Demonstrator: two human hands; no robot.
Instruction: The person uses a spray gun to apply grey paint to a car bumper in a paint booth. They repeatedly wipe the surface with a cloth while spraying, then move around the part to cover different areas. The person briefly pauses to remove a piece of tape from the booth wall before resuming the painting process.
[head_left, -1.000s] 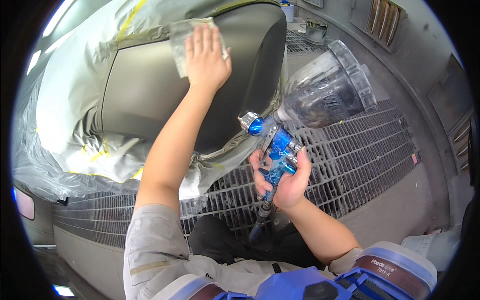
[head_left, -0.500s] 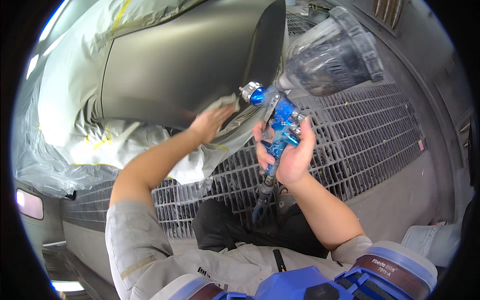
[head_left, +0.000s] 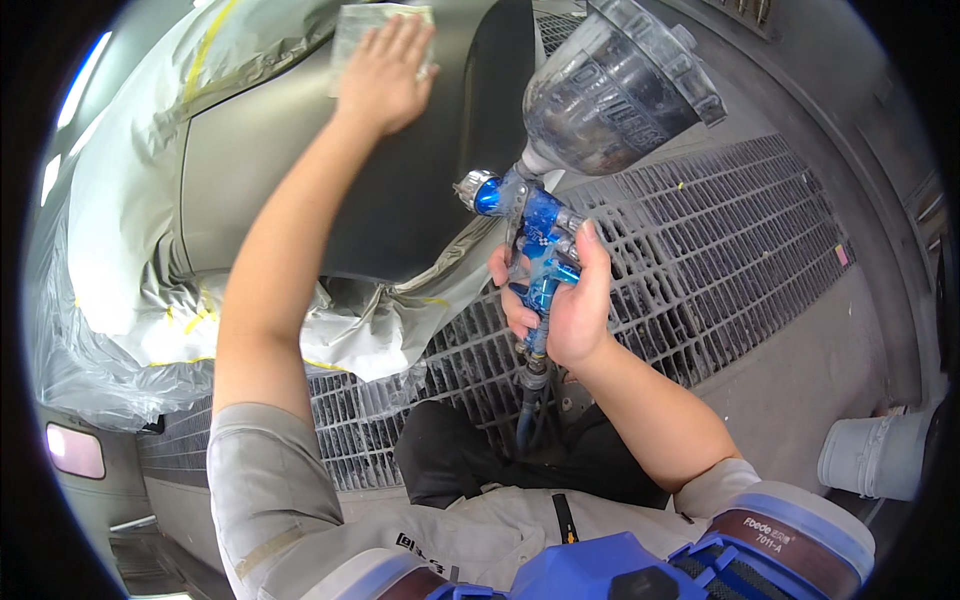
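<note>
My left hand [head_left: 385, 82] lies flat with fingers stretched on a pale cloth [head_left: 353, 38], pressing it to the upper part of a dark grey car body panel [head_left: 270, 170]. My right hand [head_left: 565, 300] is wrapped round the grip of a blue spray gun [head_left: 543, 225]. The gun's silver nozzle points left toward the panel. A paint-smeared dark cup [head_left: 610, 95] sits tilted on top of the gun, and a hose [head_left: 527, 425] runs down from its handle.
Pale masking sheeting [head_left: 110, 240] with yellow tape surrounds the panel, and clear plastic film [head_left: 95, 375] hangs at the left. Under me runs a metal floor grating [head_left: 720, 240]. A whitish bucket [head_left: 875, 455] stands at the right. Respirator parts [head_left: 790, 545] fill the lower edge.
My left hand has moved up the panel with the cloth, from its lower edge to its upper part. The spray gun in my right hand has shifted slightly left and up in view.
</note>
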